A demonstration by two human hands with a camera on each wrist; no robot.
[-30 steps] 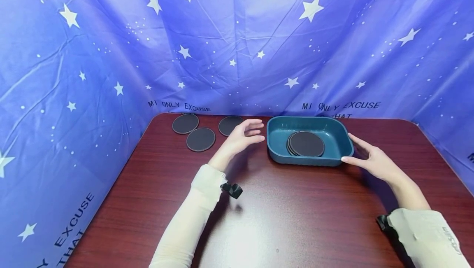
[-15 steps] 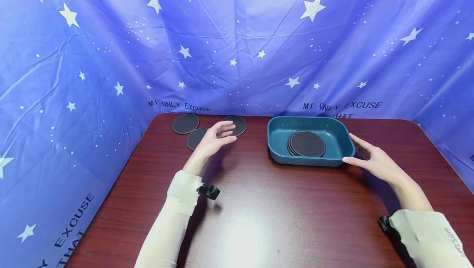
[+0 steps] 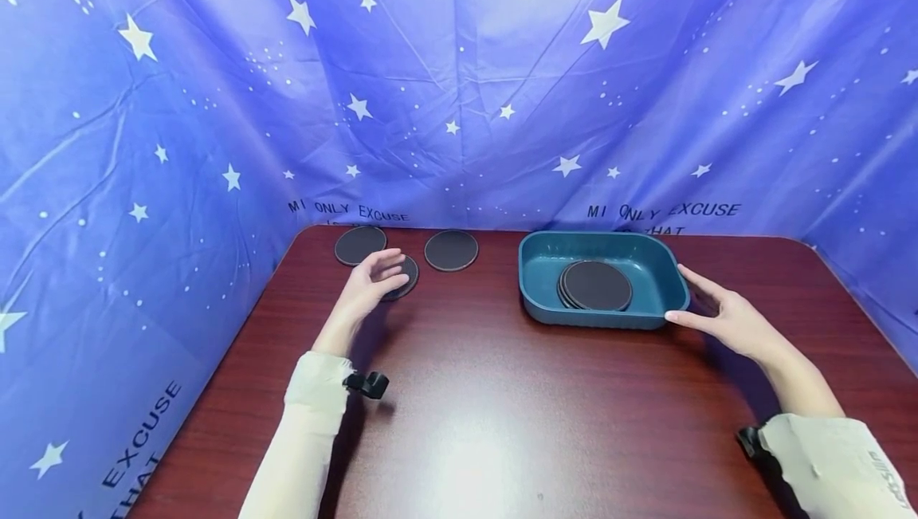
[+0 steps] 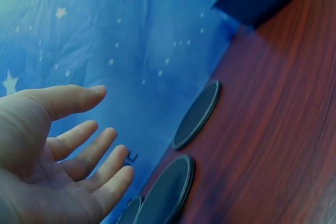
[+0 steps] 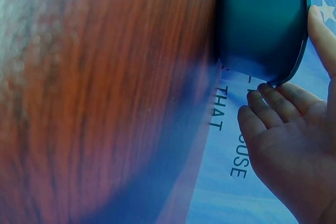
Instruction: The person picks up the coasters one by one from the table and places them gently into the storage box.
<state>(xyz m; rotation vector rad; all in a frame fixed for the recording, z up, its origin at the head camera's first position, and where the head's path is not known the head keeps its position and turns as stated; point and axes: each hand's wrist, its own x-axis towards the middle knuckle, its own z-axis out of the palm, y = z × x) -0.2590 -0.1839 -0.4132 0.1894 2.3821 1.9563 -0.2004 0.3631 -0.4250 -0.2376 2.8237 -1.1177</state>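
Note:
My left hand [image 3: 364,288] hovers over the left of the table with loosely bent fingers and nothing in its grasp. Partly hidden behind it is one black round coaster [image 3: 409,273]; a second coaster [image 3: 361,245] lies just behind, and a third coaster [image 3: 451,250] to the right. In the left wrist view, the palm and spread fingers [image 4: 107,156] are apart from the coasters. A teal rectangular bin [image 3: 534,313] contains a stack of black coasters [image 3: 597,285]. At the bin's right end, my right hand [image 3: 733,320] touches it with thumb and fingertips, fingers mostly straight.
The dark red wooden table [image 3: 459,391] bears a bright light reflection near its front. A blue curtain [image 3: 430,64] with white stars rises along the back and both sides. A black strap-like mount [image 3: 367,384] juts from the left wrist.
My left hand has moved left from beside the bin to over the front coaster, uncovering the right-hand one. My right hand and the bin have hardly moved.

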